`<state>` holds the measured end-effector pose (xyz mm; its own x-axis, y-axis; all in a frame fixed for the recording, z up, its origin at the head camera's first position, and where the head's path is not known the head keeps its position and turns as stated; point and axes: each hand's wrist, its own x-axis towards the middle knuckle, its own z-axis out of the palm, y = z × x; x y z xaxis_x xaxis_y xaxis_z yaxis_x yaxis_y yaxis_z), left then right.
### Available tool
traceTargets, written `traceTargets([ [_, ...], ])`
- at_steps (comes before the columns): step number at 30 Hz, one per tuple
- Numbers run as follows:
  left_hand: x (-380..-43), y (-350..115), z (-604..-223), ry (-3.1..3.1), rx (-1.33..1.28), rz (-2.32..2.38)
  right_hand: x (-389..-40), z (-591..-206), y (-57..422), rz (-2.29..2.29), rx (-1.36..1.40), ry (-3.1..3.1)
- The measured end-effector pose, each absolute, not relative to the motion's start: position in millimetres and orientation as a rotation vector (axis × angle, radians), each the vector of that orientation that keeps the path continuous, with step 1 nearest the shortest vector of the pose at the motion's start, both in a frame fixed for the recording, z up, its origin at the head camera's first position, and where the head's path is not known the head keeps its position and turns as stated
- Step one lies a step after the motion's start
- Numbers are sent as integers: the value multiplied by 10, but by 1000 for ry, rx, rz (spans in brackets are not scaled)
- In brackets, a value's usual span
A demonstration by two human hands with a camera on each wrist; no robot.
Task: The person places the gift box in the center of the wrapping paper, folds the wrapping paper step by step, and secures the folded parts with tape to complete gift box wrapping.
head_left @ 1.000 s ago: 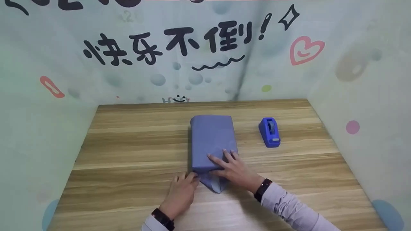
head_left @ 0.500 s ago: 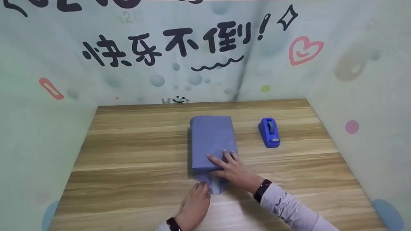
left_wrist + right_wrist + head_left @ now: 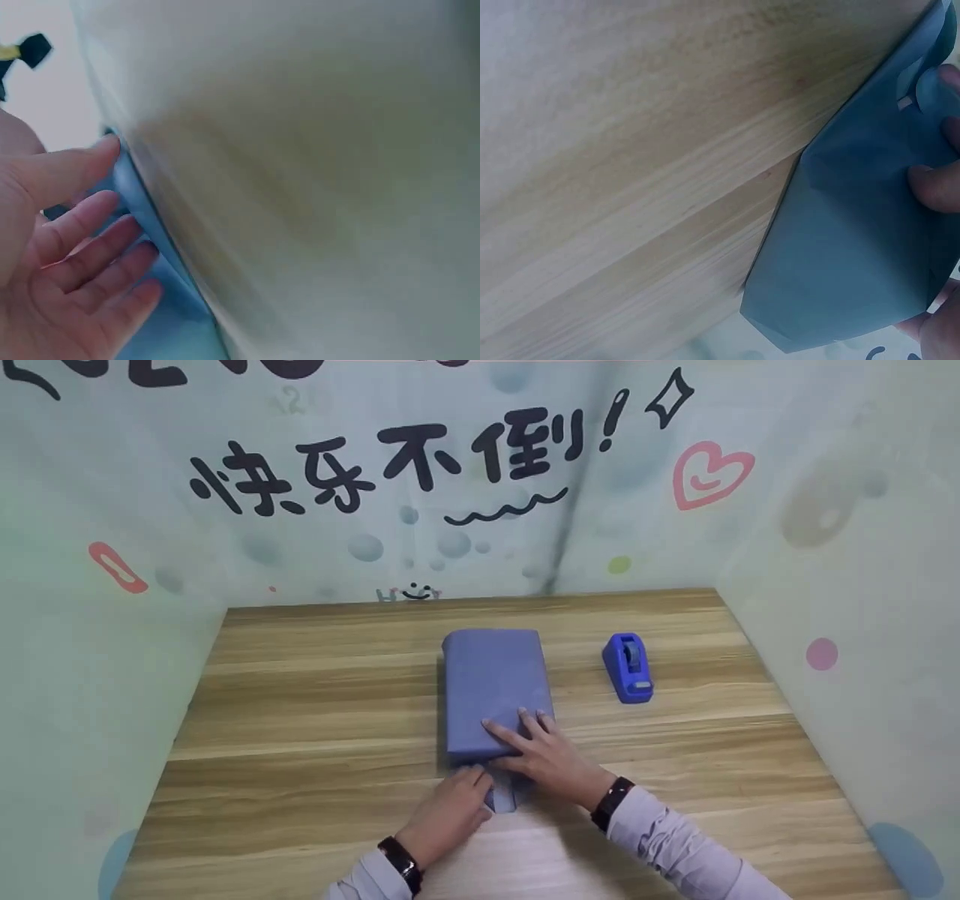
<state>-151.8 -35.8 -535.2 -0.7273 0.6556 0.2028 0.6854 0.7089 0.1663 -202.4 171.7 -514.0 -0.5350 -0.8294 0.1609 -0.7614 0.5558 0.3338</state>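
The head view has the blue package [image 3: 495, 682] mid-table on the wooden tabletop [image 3: 300, 697], long axis running from the person toward the back wall, folded flap [image 3: 505, 795] pointing nearward; the right hand [image 3: 551, 757] rests spread on its near right part, the left hand [image 3: 450, 810] touches the near end. In the left wrist view, the thumb meets the blue paper's slanting edge, fingers apart from it, clamped on nothing. The right wrist view shows the package slanting lower left to upper right, fingertips [image 3: 934, 186] against its paper.
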Motion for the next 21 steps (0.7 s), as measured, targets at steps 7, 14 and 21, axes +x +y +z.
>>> traceTargets([
  [7,-1688,-389,-5355,-2728,-1166,-132,-2016,-5119,1721,-341,1319,-2521],
  [14,-1725,-384,-5325,-2650,-1210,-41,-2015,-5124,1735,-304,1321,-2547],
  [21,-1693,-380,-5294,-2578,-1087,-95,-2032,-5131,1760,-296,1320,-2515],
])
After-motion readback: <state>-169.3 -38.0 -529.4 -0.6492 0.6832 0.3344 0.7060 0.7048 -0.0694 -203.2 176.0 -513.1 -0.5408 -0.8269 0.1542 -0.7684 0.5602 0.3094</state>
